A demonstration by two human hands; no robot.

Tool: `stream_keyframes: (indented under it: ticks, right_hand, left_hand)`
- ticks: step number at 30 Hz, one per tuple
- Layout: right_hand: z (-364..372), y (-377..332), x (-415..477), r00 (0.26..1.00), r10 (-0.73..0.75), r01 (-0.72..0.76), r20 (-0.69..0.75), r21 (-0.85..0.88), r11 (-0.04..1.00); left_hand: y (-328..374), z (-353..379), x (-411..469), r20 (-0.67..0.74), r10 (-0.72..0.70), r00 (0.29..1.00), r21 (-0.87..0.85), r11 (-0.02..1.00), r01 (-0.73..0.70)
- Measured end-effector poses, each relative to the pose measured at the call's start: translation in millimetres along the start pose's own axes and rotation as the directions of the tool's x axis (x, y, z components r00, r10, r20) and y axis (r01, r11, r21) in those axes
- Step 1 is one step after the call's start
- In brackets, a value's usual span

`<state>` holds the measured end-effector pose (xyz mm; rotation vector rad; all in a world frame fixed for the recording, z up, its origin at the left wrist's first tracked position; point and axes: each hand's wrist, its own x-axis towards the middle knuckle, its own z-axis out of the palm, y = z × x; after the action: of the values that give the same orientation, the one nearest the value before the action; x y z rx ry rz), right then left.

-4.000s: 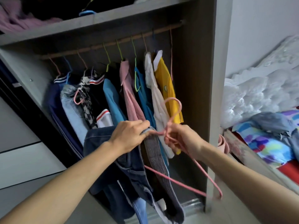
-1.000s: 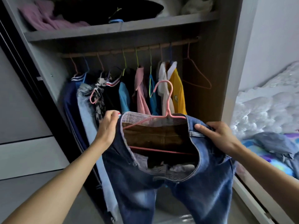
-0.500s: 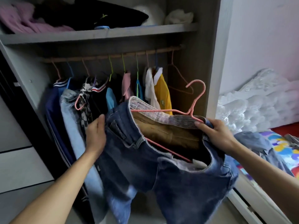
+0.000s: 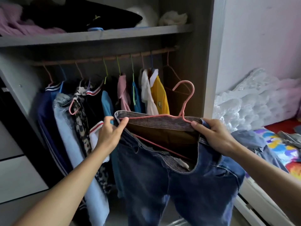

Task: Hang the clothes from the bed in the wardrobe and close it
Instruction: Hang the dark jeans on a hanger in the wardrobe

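The person's left hand is pinching the left end of the dark blue denim jeans' striped-lined waistband, thumb and fingers closing on it together with an arm of the thin pink wire hanger. The right hand is gripping the waistband's right end, fingers curled round it. The jeans are hanging between both hands before the open grey wardrobe, with the hanger's hook standing free below the wooden rail. Further in, a yellow shirt is hanging from the rail; its chest emblem is too small to read.
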<state>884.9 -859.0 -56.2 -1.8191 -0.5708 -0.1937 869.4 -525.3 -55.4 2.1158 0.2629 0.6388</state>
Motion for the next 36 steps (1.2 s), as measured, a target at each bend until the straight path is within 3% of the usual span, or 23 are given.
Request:
stream_keyframes:
  ticks: [6, 10, 14, 17, 19, 23, 26, 28, 31, 33, 36]
  right_hand:
    - [-4, 4, -2, 0.998, 0.02, -0.01, 0.06, -0.172, 0.985]
    - [-4, 9, -2, 0.991, 0.063, -0.003, 0.122, -0.437, 0.899]
    - [0, 4, -7, 0.997, 0.022, 0.003, 0.07, -0.334, 0.943]
    - [-9, 2, -9, 0.999, 0.044, -0.038, 0.025, -0.198, 0.979]
    - [-12, -1, -8, 0.999, 0.049, -0.049, -0.001, -0.141, 0.989]
    - [-21, 4, 0, 0.996, 0.048, -0.068, -0.078, -0.274, 0.959]
    - [-49, 18, 2, 0.983, 0.075, -0.142, -0.165, -0.441, 0.886]
    - [-68, 26, -1, 0.978, 0.1, -0.165, -0.185, -0.377, 0.911]
    - [-78, 33, -12, 0.975, 0.199, -0.216, -0.103, -0.199, 0.956]
    - [-67, 31, -23, 0.984, 0.176, -0.161, 0.0, -0.398, 0.903]
    - [-32, 28, -29, 0.997, 0.056, 0.006, 0.062, -0.714, 0.7]
  left_hand:
    - [-13, 9, 19, -0.186, 0.005, 0.983, 0.021, 1.0, -0.001]
    - [4, 18, 11, -0.131, 0.254, 0.958, 0.105, 0.965, -0.242]
    - [21, 28, 2, 0.053, 0.51, 0.858, 0.197, 0.837, -0.51]
    - [17, 33, -8, 0.27, 0.462, 0.845, 0.124, 0.854, -0.506]
    - [15, 38, -18, 0.341, 0.474, 0.812, 0.223, 0.798, -0.559]
    - [12, 39, -24, 0.251, 0.696, 0.672, 0.327, 0.593, -0.736]
    - [1, 32, -19, 0.2, 0.693, 0.693, 0.285, 0.635, -0.718]
    - [-7, 26, -14, 0.159, 0.695, 0.701, 0.292, 0.645, -0.706]
    - [-15, 20, -7, 0.117, 0.695, 0.71, 0.332, 0.646, -0.687]
    - [-17, 20, -5, 0.1, 0.688, 0.718, 0.321, 0.661, -0.678]
    - [-10, 23, -5, 0.078, 0.688, 0.721, 0.268, 0.682, -0.68]
